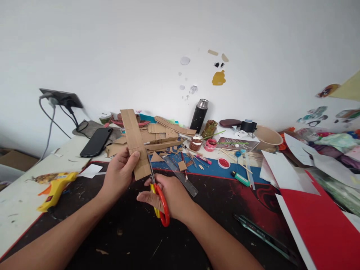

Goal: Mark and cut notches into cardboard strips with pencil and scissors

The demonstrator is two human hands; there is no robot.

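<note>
My left hand [119, 170] grips a long brown cardboard strip [131, 129], its thumb pressed on the front face. The strip stands nearly upright above the dark mat, leaning slightly left at the top. In my right hand [171, 193] is a pair of scissors [163, 206] with red and yellow handles. Their blades point up along the strip's right edge, near its lower end. Whether the blades are cutting into the cardboard cannot be made out. Behind the strip lies a heap of cut cardboard pieces [173, 125].
A yellow glue gun [57, 189] and a black phone [96, 142] lie at left. Behind are a black flask [199, 115], paint jars [196, 142] and a clear ruler [181, 176]. A green-handled cutter [240, 178] and red sheets [317, 221] are at right.
</note>
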